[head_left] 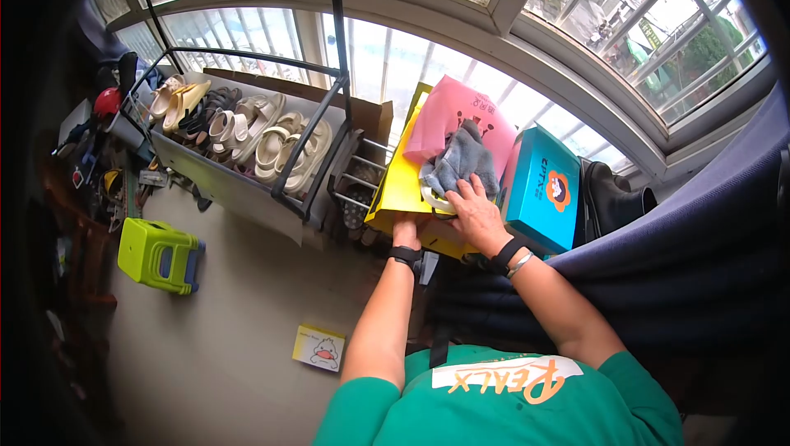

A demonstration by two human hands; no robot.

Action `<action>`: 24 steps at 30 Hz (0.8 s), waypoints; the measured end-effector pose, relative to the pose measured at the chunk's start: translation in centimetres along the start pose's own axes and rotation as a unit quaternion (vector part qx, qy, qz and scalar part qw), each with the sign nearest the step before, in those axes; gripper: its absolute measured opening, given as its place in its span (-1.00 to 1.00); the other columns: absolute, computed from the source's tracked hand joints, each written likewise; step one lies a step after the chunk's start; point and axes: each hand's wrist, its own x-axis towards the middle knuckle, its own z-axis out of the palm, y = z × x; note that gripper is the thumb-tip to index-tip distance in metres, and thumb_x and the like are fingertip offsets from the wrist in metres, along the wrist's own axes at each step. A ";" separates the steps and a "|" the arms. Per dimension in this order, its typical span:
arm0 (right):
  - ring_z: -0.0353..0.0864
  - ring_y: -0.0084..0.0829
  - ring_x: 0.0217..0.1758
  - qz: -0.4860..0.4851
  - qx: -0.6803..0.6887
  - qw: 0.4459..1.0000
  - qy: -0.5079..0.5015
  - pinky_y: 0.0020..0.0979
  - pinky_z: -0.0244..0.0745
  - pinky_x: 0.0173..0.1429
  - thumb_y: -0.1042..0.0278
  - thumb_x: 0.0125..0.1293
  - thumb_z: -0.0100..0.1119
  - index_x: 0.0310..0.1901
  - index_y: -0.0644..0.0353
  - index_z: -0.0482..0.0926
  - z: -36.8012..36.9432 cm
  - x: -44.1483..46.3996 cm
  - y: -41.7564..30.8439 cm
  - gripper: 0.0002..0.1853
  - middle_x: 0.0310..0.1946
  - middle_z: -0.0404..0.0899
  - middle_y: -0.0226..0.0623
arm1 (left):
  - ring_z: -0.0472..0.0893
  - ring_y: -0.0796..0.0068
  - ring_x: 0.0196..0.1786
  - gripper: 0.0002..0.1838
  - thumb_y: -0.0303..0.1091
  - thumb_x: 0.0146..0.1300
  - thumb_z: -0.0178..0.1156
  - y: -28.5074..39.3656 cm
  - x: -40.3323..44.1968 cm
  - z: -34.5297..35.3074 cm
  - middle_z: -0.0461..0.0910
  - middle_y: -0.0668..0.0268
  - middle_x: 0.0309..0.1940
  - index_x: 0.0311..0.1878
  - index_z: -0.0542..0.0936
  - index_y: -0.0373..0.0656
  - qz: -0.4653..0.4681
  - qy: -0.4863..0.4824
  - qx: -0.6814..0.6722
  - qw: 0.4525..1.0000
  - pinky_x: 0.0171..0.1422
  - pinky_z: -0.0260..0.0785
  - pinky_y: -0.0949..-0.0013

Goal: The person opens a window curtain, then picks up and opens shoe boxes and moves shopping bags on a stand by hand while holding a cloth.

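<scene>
A yellow paper bag (395, 187) stands in front of me, with a pink plastic bag (440, 121) bulging from its top. Grey fuzzy cloth (465, 162) lies against the pink bag. My right hand (477, 220) rests on the lower part of this cloth, fingers stretched out and apart, next to a white loop (434, 197) at the bag's near edge. My left hand (406, 232) reaches to the near side of the yellow bag; its fingers are hidden behind the yellow edge. Both wrists wear black bands.
A blue box (541, 191) stands right of the bag, with black boots (613, 199) and a dark curtain (699, 224) beyond. Leftward, a bin of shoes (214, 170) sits within a black metal frame (317, 125). A green step stool (156, 255) and small duck-printed box (319, 347) are on the floor.
</scene>
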 end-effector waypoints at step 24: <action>0.19 0.19 0.42 0.123 -0.019 0.992 0.007 -0.01 0.44 0.28 0.59 0.10 0.23 0.44 -0.21 0.18 3.1 2.4 4.2 -0.14 0.41 0.10 0.13 | 0.69 0.33 -0.15 -0.75 -0.45 0.34 0.11 1.0 -8.8 0.2 0.63 0.21 -0.09 0.07 0.48 -0.18 0.016 0.042 -0.048 0.998 -0.05 0.59 0.25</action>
